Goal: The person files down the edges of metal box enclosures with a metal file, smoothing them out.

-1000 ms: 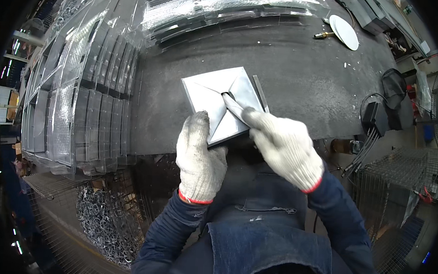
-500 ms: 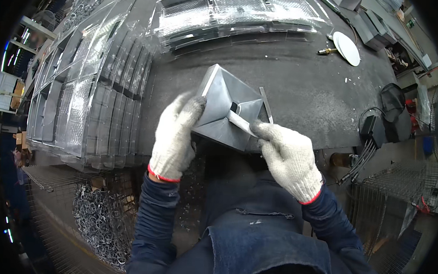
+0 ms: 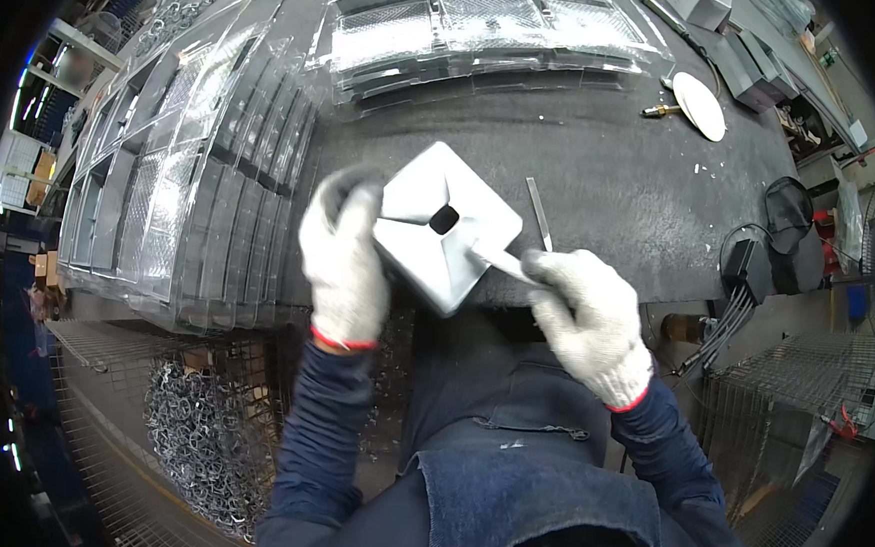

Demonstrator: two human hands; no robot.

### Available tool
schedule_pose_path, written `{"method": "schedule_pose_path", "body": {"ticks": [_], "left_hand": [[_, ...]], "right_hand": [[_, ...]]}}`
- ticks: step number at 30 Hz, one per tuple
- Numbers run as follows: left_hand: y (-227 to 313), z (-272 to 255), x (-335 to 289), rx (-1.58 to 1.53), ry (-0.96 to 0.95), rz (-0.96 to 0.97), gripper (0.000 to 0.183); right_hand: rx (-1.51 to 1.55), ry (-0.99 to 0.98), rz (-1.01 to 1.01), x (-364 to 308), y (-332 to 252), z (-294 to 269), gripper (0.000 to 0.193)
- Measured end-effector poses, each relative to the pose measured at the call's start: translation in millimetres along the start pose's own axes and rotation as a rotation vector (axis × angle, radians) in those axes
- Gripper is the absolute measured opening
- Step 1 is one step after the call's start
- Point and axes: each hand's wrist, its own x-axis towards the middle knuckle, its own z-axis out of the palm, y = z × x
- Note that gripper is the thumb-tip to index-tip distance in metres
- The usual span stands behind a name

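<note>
The pale pyramidal piece lies mid-view, by the near edge of the surface. At its nine o'clock, the left hand curls, grip unclear; at four, the right hand pinches a flat strip. Probably light, stiff, slick: best held by opposite rims.

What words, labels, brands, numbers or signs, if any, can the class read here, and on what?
None can be read.
Square metal piece: no lettering visible.
Pale mark on the dark apron: too small and blurred to tell if it is text.
</note>
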Motion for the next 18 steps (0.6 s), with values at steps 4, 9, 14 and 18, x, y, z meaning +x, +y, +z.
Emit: {"method": "schedule_pose_path", "body": {"ticks": [4,9,14,18], "left_hand": [[4,-19,65,-0.027,-0.468,-0.148,0.030],[-28,0,97,0.114,-0.741,-0.212,0.034],[-37,13,106,0.224,-0.774,-0.250,0.037],[-34,14,103,0.269,-0.798,-0.230,0.037]], "right_hand": [[0.006,0.019,-0.019,-3,2,-12,0.038],[-0.126,-0.144,-0.184,6,-2,-1,0.042],[-0.336,-0.291,-0.214,32,-18,20,0.022],[-0.428,-0.351,-0.288,42,-14,38,0.018]]}}
